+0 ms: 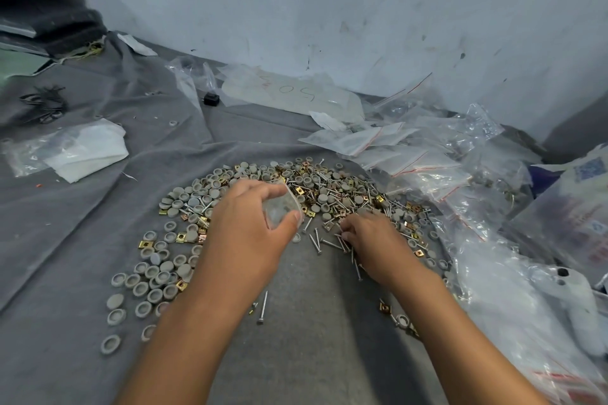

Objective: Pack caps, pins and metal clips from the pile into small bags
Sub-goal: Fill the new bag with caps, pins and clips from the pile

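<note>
1. Left hand [250,223] pinches a small clear plastic bag [283,207] above the pile [296,204].
2. Right hand [371,237], fingers curled, grips thin metal pins [342,242].
3. Round grey caps [158,276] and square brass clips [181,237] lie scattered on grey cloth [98,207].

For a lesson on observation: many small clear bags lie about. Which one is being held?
The bag in the left hand, pinched above the pile. The other bags lie unheld at right.

Grey caps [184,197], clips [380,198] (gold-col.)
</note>
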{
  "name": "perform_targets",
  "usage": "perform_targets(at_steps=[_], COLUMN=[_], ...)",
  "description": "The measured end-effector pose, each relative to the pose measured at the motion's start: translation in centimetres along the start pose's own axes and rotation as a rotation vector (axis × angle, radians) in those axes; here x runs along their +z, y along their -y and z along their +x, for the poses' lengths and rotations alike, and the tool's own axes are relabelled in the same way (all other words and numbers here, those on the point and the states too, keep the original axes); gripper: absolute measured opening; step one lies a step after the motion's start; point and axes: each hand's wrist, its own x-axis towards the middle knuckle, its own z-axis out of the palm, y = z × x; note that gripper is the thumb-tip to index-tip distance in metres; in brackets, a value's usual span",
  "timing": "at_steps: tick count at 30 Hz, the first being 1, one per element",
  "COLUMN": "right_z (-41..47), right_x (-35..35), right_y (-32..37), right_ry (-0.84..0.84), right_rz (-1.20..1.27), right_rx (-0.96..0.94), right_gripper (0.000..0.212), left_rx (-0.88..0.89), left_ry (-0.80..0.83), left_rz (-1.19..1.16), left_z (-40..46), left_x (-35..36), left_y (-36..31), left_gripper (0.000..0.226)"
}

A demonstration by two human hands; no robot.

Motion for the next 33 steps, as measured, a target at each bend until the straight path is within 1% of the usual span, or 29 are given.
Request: perform_targets(at_steps=[4,6,8,10,12,14,15,16,17,18,20,21,22,23,26,28,30,33], right_z=[-0.5,-0.7,-1.0,-1.2,-1.4,-1.6,-1.8,-2.0,-2.4,-2.9,-4.3,-5.0,-5.5,-5.9,-6.3,-6.4,-6.3,-6.2], right_x=[-0.5,-0.7,-0.7,-0.7,-0.7,-0.9,-1.0,-1.3,-1.5,-1.9,-2.7,-3.1,-3.5,-3.9,-4.9,-5.2,-5.1,-4.9], right_y=[0.1,0.3,0.5,0.7,0.9,1.2,1.4,1.5,1.7,2.0,3.1,3.8,4.6,5.2,6.1,6.3,6.5,7.0], right_ry=[-0.045,-0.030,0.020,0.049,0.058,0.017,-0.027,-0.077,-0.129,-0.186,-0.276,-0.295,-0.301,-0.313,-0.375,-0.379,-0.393,-0.397], right_rz=[0.037,-0.005,-0.031,0.001,-0.052,-0.088,-0.017,0.137,0.342,0.546,0.824,0.899,0.922,0.895,0.627,0.495,0.427,0.442], right_rx=[0.028,0.025,0.042,0.096,0.113,0.135,0.165,0.202,0.222,0.204,0.067,-0.010,-0.075,-0.123,-0.214,-0.249,-0.279,-0.299], right_gripper=[0.014,0.013,0.014,0.016,0.020,0.022,0.021,0.021,0.020,0.017,0.012,0.011,0.011,0.012,0.017,0.018,0.025,0.035], left_rx=[0.004,0.006,0.014,0.016,0.015,0.020,0.022,0.024,0.025,0.029,0.046,0.057,0.067,0.079,0.111,0.119,0.126,0.119], left_ry=[0.075,0.101,0.110,0.113,0.117,0.121,0.124,0.131,0.140,0.151,0.174,0.182,0.184,0.187,0.206,0.215,0.222,0.227], left_rz=[0.024,0.031,0.043,0.047,0.052,0.055,0.054,0.055,0.059,0.061,0.055,0.057,0.071,0.090,0.130,0.143,0.151,0.143], left_z=[-0.2,-0.3,-0.4,-0.4,-0.4,-0.4,-0.5,-0.5,-0.5,-0.6,-0.7,-0.8,-0.9,-0.9,-1.0,-1.2,-1.4,-1.3], left_x=[0.5,0.7,0.9,1.0,1.1,1.2,1.2,1.3,1.3,1.4,1.7,1.7,1.8,1.9,2.1,2.1,2.1,2.1], left_y=[-0.3,-0.3,-0.4,-0.5,-0.5,-0.5,-0.5,-0.5,-0.5,-0.5,-0.6,-0.6,-0.7,-0.7,-0.8,-0.8,-0.9,-0.8], left_gripper=[0.041,0.041,0.041,0.042,0.042,0.042,0.043,0.043,0.044,0.045,0.047,0.048,0.050,0.051,0.053,0.054,0.051,0.044])
